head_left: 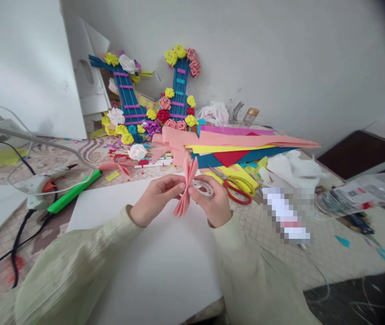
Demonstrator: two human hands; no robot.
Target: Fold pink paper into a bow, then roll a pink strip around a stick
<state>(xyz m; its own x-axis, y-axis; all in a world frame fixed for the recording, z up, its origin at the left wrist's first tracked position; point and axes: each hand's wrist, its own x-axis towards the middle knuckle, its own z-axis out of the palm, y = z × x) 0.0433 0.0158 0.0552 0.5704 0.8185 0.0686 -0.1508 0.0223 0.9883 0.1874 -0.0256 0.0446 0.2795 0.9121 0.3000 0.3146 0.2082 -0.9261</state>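
Note:
A strip of pink paper point(181, 207), folded into pleats, stands upright between my hands above the white board point(165, 266). It is gathered at the middle and fans out at both ends. My left hand point(156, 198) pinches the gathered middle from the left. On the other side, my right hand point(216, 205) is closed around a white spool point(204, 188), its thumb and fingertips close to the paper's middle. Whatever is wound on the spool is too fine to make out. Another pleated pink piece point(122, 168) lies behind on the left.
Red-and-yellow-handled scissors point(236, 189) lie just right of my right hand. Left are a glue gun point(39, 187) with cables and a bright green bar point(73, 192). Stacked coloured paper point(239, 155) lies behind, before blue guitar shapes point(178, 85) with paper flowers. A blurred-out device point(287, 214) sits right.

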